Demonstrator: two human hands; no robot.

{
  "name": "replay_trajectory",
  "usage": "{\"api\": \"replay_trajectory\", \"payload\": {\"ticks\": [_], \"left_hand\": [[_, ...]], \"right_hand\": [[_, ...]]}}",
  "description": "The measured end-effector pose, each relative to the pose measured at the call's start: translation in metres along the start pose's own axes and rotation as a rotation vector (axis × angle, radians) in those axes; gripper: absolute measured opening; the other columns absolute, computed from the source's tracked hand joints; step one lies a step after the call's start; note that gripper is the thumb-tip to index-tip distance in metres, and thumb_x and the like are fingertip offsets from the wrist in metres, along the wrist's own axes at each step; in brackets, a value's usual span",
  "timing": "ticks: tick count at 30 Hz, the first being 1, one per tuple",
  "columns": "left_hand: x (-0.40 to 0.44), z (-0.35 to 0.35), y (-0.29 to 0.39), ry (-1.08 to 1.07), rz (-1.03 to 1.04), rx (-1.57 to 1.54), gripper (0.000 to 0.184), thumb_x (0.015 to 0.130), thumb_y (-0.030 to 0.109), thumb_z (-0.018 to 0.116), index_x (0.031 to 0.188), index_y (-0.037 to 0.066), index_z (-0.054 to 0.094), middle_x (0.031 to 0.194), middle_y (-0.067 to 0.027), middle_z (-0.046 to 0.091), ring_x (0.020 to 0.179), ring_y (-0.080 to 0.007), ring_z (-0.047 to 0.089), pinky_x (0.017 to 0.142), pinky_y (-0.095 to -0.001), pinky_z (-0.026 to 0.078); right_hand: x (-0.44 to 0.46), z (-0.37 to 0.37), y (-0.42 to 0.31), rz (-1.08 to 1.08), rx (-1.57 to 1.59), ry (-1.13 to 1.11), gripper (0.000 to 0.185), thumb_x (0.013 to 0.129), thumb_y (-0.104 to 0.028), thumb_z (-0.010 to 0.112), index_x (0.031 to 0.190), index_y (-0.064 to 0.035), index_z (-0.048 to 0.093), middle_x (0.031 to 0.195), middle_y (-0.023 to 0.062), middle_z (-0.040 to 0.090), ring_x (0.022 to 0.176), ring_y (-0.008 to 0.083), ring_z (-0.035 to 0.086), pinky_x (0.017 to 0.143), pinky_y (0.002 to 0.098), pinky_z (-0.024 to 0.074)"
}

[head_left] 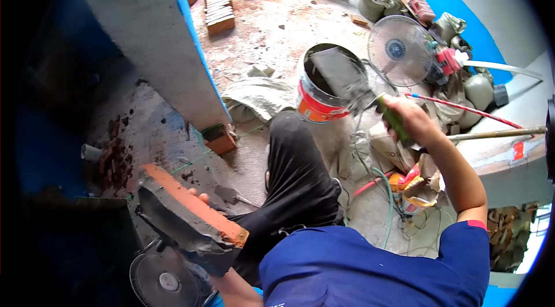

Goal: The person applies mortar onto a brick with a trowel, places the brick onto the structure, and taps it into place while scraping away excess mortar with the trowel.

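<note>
A red brick (193,203) with grey mortar (173,214) spread on one face is held up at the lower left. Around it is my left hand (200,196), whose fingertips show past the brick's far edge. My right hand (411,121) grips the green handle of a trowel (338,73). The trowel's blade is over the mouth of a bucket (315,110) with a red and white label. Grey mortar lines the inside of the bucket.
Stacked bricks (218,9) stand beyond a wall edge (193,35). A standing fan (399,50) is right of the bucket, another fan (167,281) at the lower left. Sacks (373,3), cables and a hose (388,203) lie on the right. A small trowel (226,193) lies near my knee.
</note>
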State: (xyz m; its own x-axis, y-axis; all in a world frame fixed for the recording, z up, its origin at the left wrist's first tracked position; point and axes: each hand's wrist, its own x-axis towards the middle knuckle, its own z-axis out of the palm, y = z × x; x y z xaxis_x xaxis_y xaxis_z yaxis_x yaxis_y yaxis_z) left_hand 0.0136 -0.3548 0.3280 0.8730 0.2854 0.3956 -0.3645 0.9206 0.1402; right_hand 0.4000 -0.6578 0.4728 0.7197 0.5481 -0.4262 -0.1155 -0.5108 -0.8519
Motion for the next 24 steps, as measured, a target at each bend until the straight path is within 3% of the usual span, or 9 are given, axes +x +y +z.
{"api": "replay_trajectory", "payload": {"ticks": [3, 5, 7, 9, 13, 15, 17, 19, 24], "left_hand": [[0.002, 0.004, -0.009, 0.03, 0.154, 0.039, 0.073, 0.101, 0.051, 0.036, 0.154, 0.005, 0.014, 0.158, -0.023, 0.012, 0.147, -0.0375, 0.014, 0.118, -0.0599, 0.012], [0.001, 0.018, -0.017, 0.344, 0.285, 0.144, 0.075, 0.096, 0.043, 0.054, 0.151, 0.003, 0.023, 0.149, -0.0306, 0.025, 0.137, -0.0473, 0.03, 0.104, -0.0642, 0.037], [0.006, 0.022, -0.029, 0.366, 0.355, 0.327, 0.077, 0.095, 0.047, 0.053, 0.15, 0.003, 0.023, 0.145, -0.0331, 0.03, 0.135, -0.0477, 0.034, 0.102, -0.063, 0.042], [0.014, 0.029, -0.04, 0.438, 0.401, 0.208, 0.08, 0.094, 0.051, 0.05, 0.151, 0.003, 0.022, 0.144, -0.0341, 0.032, 0.132, -0.0473, 0.038, 0.102, -0.0623, 0.041], [0.023, 0.022, -0.046, 0.487, 0.386, 0.104, 0.083, 0.092, 0.058, 0.044, 0.151, 0.003, 0.023, 0.146, -0.0324, 0.031, 0.132, -0.0473, 0.036, 0.098, -0.0633, 0.04], [0.027, 0.006, -0.043, 0.491, 0.37, 0.054, 0.082, 0.093, 0.06, 0.042, 0.151, 0.005, 0.024, 0.146, -0.0317, 0.031, 0.132, -0.0471, 0.037, 0.1, -0.0644, 0.037], [0.029, -0.013, -0.039, 0.447, 0.326, 0.095, 0.072, 0.097, 0.056, 0.039, 0.147, 0.005, 0.035, 0.143, -0.0265, 0.041, 0.127, -0.0446, 0.045, 0.104, -0.0612, 0.034], [0.021, -0.059, -0.033, 0.543, 0.412, 0.025, 0.062, 0.098, 0.05, 0.042, 0.141, 0.005, 0.044, 0.138, -0.0195, 0.05, 0.125, -0.0387, 0.049, 0.106, -0.0562, 0.035], [0.044, -0.088, -0.039, 0.644, 0.527, -0.131, 0.049, 0.098, 0.04, 0.049, 0.132, 0.004, 0.054, 0.133, -0.0135, 0.058, 0.122, -0.0332, 0.054, 0.107, -0.051, 0.038]], "right_hand": [[0.07, -0.021, 0.036, -0.411, -0.932, 0.221, 0.028, 0.093, -0.032, 0.055, 0.095, -0.0046, 0.059, 0.08, 0.0132, 0.065, 0.076, 0.0238, 0.065, 0.067, 0.0394, 0.0523], [0.102, -0.013, 0.053, -0.388, -1.319, 0.325, 0.021, 0.088, -0.021, 0.055, 0.095, -0.0052, 0.066, 0.088, 0.0172, 0.068, 0.088, 0.0301, 0.067, 0.076, 0.0465, 0.0526], [0.148, -0.016, 0.075, -0.286, -1.56, 0.285, 0.021, 0.083, -0.014, 0.054, 0.092, -0.0056, 0.071, 0.094, 0.0182, 0.069, 0.092, 0.0299, 0.067, 0.077, 0.0464, 0.0532], [0.226, -0.043, 0.143, -0.492, -1.582, 0.383, 0.02, 0.079, -0.013, 0.056, 0.085, -0.0043, 0.073, 0.092, 0.0188, 0.07, 0.088, 0.0314, 0.069, 0.077, 0.045, 0.0545], [0.261, -0.028, 0.172, -0.323, -1.847, 0.013, 0.031, 0.095, -0.036, 0.058, 0.109, -0.0086, 0.065, 0.069, -0.001, 0.057, 0.064, 0.0156, 0.055, 0.055, 0.0361, 0.0447], [0.263, -0.032, 0.173, -0.353, -1.706, 0.038, 0.018, 0.077, -0.016, 0.059, 0.085, -0.0086, 0.073, 0.084, 0.0184, 0.07, 0.083, 0.0342, 0.069, 0.072, 0.0448, 0.0542], [0.25, -0.027, 0.154, -0.274, -1.736, -0.031, 0.018, 0.077, -0.016, 0.06, 0.088, -0.0086, 0.072, 0.089, 0.0176, 0.069, 0.082, 0.0347, 0.068, 0.071, 0.0442, 0.0543], [0.216, -0.003, 0.126, -0.556, -1.619, 0.108, 0.02, 0.079, -0.016, 0.063, 0.095, -0.0068, 0.07, 0.102, 0.0177, 0.066, 0.091, 0.034, 0.066, 0.074, 0.0425, 0.0539], [0.091, 0.12, 0.048, -0.715, -0.474, -0.186, 0.047, 0.08, -0.019, 0.077, 0.121, -0.0038, 0.059, 0.119, 0.016, 0.06, 0.112, 0.0305, 0.059, 0.097, 0.039, 0.0474]]}}
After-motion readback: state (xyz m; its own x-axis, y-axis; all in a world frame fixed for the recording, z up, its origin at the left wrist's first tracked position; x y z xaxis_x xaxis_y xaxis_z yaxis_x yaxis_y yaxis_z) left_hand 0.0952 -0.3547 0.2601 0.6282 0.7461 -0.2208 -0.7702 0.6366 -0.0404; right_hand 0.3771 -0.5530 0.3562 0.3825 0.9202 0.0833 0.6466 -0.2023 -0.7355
